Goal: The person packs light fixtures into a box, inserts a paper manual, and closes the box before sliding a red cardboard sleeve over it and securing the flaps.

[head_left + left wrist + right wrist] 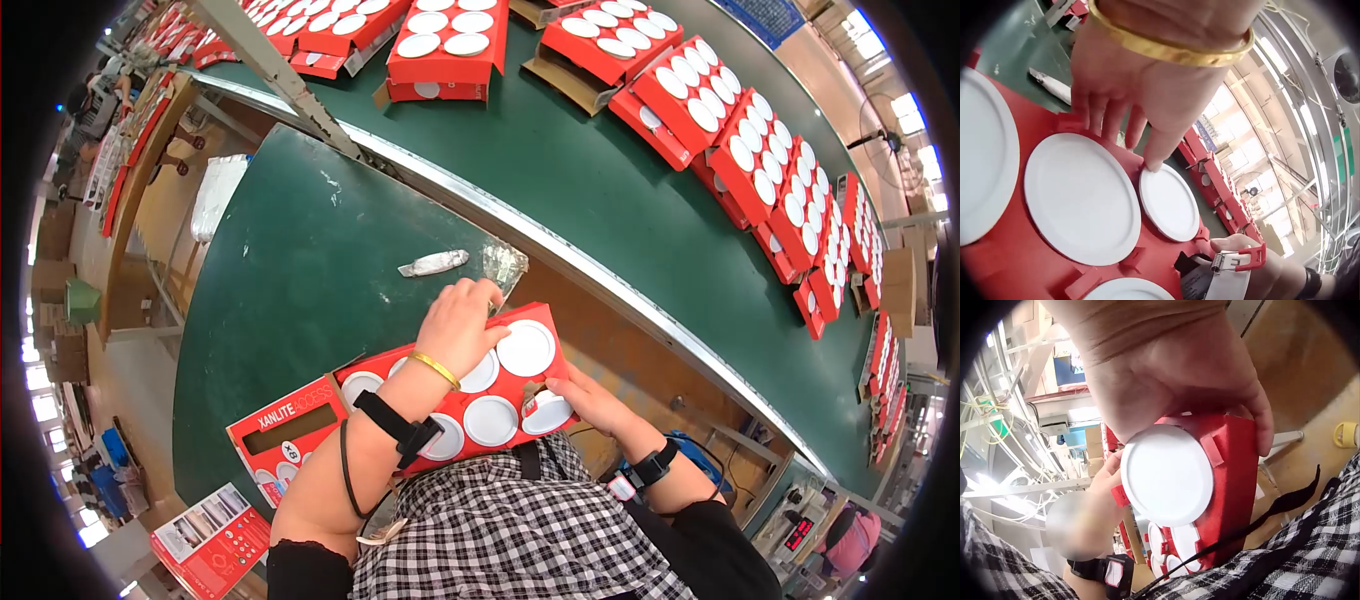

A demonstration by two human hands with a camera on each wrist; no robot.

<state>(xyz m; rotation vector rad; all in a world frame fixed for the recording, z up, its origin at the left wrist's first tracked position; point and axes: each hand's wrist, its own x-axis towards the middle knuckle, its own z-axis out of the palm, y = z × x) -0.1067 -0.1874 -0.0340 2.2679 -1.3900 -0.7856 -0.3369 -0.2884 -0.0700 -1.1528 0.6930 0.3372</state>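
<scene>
A red cardboard box [462, 412], with white round downlights [490, 420] set in its top, lies at the person's waist. My left hand [455, 325], wearing a gold bangle, grips its far edge, fingers over the side. The left thumb touches the rim of the far-right downlight [1169, 201]. At the near right corner, one downlight [548, 412] sits tilted. The left wrist view shows its metal spring clip [1227, 264]. My right hand [595, 405] grips the box end beside this downlight, with a finger [1264, 434] hooked over the side and the other fingertips hidden.
A printed box flap [290, 430] with a window extends left. On the green table [320, 240] lies a pale wrapped tool [435, 263]. Beyond a metal rail [600, 285], several filled red boxes [445, 75] line a green conveyor. Another printed carton [210, 540] stands lower left.
</scene>
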